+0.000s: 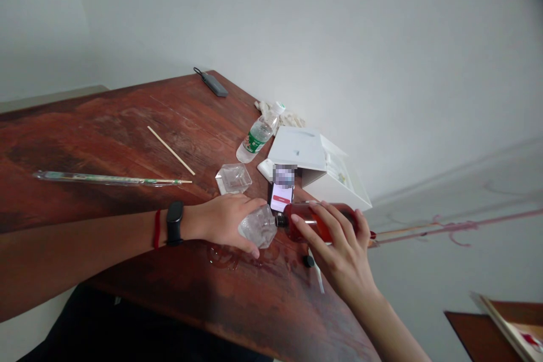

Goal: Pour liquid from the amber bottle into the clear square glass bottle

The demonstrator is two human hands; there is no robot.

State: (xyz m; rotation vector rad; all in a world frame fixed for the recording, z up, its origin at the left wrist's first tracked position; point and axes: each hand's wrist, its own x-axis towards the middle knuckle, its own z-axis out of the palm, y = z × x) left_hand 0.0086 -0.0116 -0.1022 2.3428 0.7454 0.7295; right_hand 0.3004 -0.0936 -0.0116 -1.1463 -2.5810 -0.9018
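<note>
My left hand (224, 220) is wrapped round a small clear glass dish (258, 227) and holds it tilted just above the wooden table (127, 124). My right hand (339, 249) grips a bottle of red-brown liquid (316, 219), laid on its side with its dark neck touching the dish's rim. A small black cap (308, 261) lies on the table below the bottle. A black band and a red string sit on my left wrist.
A second clear dish (233, 177), a phone (281, 195) with a lit screen, a white box (316, 164), a lying water bottle (258, 134), a loose chopstick (170, 150), a wrapped pair (106, 179) and a grey device (214, 83) lie on the table. The table edge runs close on the right.
</note>
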